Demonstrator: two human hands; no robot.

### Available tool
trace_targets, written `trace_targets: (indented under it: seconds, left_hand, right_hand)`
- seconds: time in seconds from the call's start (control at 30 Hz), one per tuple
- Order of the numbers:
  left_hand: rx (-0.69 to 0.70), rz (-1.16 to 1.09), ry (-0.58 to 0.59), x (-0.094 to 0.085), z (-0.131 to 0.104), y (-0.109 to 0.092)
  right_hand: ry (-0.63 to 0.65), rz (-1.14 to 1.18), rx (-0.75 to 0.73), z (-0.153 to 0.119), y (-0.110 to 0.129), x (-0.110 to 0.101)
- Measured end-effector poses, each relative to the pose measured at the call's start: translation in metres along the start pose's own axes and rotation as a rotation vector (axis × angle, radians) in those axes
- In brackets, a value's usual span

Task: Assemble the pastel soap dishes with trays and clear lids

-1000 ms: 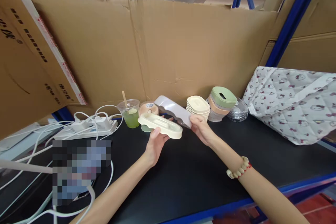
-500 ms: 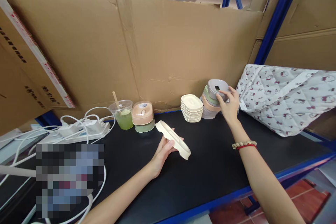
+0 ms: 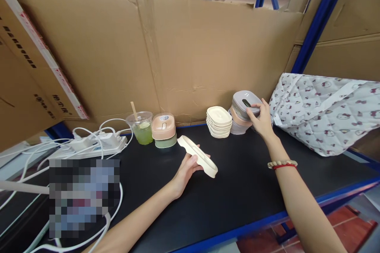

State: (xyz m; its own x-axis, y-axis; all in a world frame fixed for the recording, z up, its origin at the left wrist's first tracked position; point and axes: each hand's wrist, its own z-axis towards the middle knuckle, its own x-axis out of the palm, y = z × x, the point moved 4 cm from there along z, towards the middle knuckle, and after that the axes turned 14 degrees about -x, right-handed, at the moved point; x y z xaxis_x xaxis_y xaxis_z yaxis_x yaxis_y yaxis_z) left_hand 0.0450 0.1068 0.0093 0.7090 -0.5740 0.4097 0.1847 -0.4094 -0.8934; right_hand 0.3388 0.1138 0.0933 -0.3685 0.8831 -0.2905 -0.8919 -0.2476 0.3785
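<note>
My left hand (image 3: 185, 172) is closed around a cream plastic piece (image 3: 198, 156), long and shallow with raised ends, held tilted above the black table. At the right, my right hand (image 3: 261, 116) grips the near right edge of a grey plastic cover (image 3: 246, 99) with a dark slot in its top. That cover sits at the top of a stack, with a peach piece (image 3: 239, 119) and another grey piece (image 3: 237, 128) below. To its left stands a neat stack of cream plastic pieces (image 3: 219, 122). My right fingertips partly hide the cover's edge.
A peach-and-green box (image 3: 164, 130) stands beside a clear cup of green drink (image 3: 142, 130). White cables and a power strip (image 3: 97, 146) lie at the left, near a blurred patch. A quilted patterned bag (image 3: 326, 110) sits at the right; cardboard (image 3: 190, 55) walls the back.
The grey cover has turned and come down on the stack; the green piece seen under it before no longer shows. My left hand keeps its hold, and the view has shifted slightly.
</note>
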Motion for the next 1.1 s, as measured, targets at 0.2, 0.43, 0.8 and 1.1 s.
trace_targets:
  seconds: [0.2,0.43,0.8,1.1]
  left_hand:
    - [0.019,-0.014,0.024,-0.001,0.0,0.002]
    - [0.006,-0.015,0.007,-0.001,0.001,0.001]
    - [0.023,-0.005,0.042,-0.003,0.001,0.004]
    - [-0.015,-0.032,-0.01,0.001,0.0,-0.001]
  right_hand:
    - [-0.068,-0.056,-0.101,0.0,0.0,0.0]
    - [-0.226,-0.125,-0.049,-0.001,-0.009,0.006]
    - [-0.041,-0.065,-0.008,0.004,-0.011,0.006]
    - [-0.053,-0.022,0.011,0.001,-0.016,0.003]
